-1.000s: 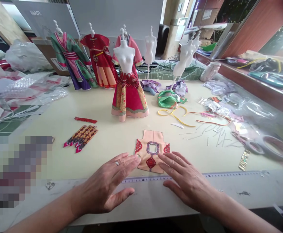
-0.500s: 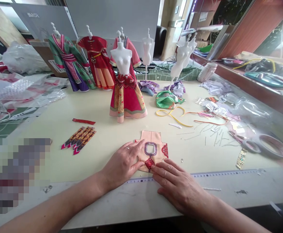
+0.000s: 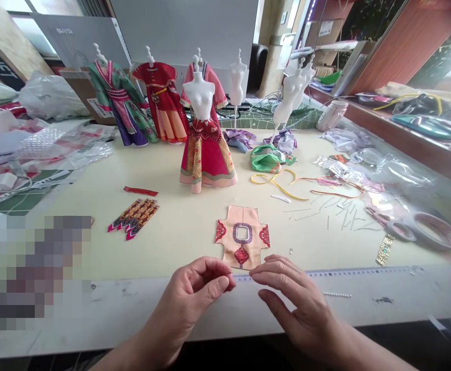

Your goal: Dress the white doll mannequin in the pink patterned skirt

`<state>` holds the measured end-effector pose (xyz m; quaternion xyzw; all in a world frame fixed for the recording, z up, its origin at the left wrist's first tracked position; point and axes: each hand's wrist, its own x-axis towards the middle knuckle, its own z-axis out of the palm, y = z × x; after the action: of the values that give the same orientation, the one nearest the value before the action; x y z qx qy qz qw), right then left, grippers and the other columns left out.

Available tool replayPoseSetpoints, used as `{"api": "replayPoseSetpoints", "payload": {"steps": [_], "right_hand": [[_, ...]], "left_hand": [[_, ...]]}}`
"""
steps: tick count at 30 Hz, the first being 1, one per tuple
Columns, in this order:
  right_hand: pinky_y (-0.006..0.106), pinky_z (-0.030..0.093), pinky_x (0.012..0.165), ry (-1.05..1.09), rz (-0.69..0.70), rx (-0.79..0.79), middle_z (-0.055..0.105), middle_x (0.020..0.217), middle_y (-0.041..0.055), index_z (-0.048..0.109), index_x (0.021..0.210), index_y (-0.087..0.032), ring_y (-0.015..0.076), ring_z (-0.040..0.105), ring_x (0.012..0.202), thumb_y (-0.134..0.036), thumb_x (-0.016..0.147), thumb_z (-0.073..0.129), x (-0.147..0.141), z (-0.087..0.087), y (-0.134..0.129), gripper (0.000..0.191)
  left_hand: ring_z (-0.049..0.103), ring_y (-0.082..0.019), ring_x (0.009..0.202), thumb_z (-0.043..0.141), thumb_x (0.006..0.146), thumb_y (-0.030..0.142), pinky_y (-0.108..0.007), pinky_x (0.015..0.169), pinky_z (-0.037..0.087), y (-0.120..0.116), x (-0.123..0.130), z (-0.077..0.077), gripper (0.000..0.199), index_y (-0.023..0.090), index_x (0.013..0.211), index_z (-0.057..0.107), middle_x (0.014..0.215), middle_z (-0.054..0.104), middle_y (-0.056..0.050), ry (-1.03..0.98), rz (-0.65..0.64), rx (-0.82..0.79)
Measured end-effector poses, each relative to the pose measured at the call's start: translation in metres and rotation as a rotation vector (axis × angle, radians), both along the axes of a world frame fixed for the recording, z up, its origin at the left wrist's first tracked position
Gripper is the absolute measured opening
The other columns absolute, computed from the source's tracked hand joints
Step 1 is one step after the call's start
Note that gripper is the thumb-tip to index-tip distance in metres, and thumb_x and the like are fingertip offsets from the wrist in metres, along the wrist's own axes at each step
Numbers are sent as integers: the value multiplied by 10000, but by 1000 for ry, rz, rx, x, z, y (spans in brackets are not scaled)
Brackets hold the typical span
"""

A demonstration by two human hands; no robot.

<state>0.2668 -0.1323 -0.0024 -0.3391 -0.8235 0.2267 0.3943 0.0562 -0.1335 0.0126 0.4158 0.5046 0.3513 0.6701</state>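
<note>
"Where's that peach printed bodice piece point(image 3: 241, 226) lying?"

"Flat on the desk point(image 3: 163, 257), right in front of both hands, just above the ruler point(image 3: 326, 273). That's from the head camera's view."

"And the left hand point(image 3: 194, 299)?"

"Curled, its fingers point(image 3: 210, 273) pinched toward the thumb, just beside the piece's lower left corner. Whether something tiny sits in them, I can't tell."

"The right hand point(image 3: 297, 301)?"

"Open, fingers point(image 3: 274, 273) loosely spread, tips right at the lower right edge, gripping nothing."

"Beyond that?"

"Patterned ribbon strips point(image 3: 133, 219) to the left, and a red gown on a white doll mannequin point(image 3: 207, 154) farther up."
</note>
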Motion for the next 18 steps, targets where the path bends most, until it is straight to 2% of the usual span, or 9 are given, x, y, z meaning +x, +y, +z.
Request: {"api": "replayPoseSetpoints", "payload": {"steps": [5, 9, 14, 18], "right_hand": [[256, 522, 714, 179, -76, -174, 621, 887, 50, 618, 973, -171, 147, 608, 820, -62, 829, 548, -17, 9, -14, 193], [244, 514, 641, 215, -78, -174, 602, 811, 32, 619, 913, -177, 132, 594, 725, -73, 832, 552, -22, 6, -21, 148], [319, 507, 706, 66, -110, 96, 598, 785, 47, 607, 909, -161, 152, 557, 723, -16, 828, 483, -16, -1, -26, 208], [408, 478, 837, -148, -42, 320, 598, 773, 58, 606, 906, -133, 167, 529, 712, -27, 816, 447, -6, -5, -29, 211]], "left_hand": [[576, -118, 769, 644, 814, 333, -209, 768, 458, -23, 14, -9, 141, 198, 805, 682, 745, 664, 6, -130, 61, 10], [597, -130, 786, 670, 796, 308, -218, 775, 468, -33, 23, -14, 116, 197, 805, 703, 771, 682, -3, -187, 79, -19], [576, -119, 748, 696, 770, 295, -219, 746, 449, -43, 31, -16, 136, 169, 819, 709, 746, 676, -16, -298, 119, -148], [551, -115, 697, 711, 742, 300, -229, 707, 437, -48, 33, -16, 180, 146, 834, 708, 720, 660, -25, -320, 76, -261]]}}
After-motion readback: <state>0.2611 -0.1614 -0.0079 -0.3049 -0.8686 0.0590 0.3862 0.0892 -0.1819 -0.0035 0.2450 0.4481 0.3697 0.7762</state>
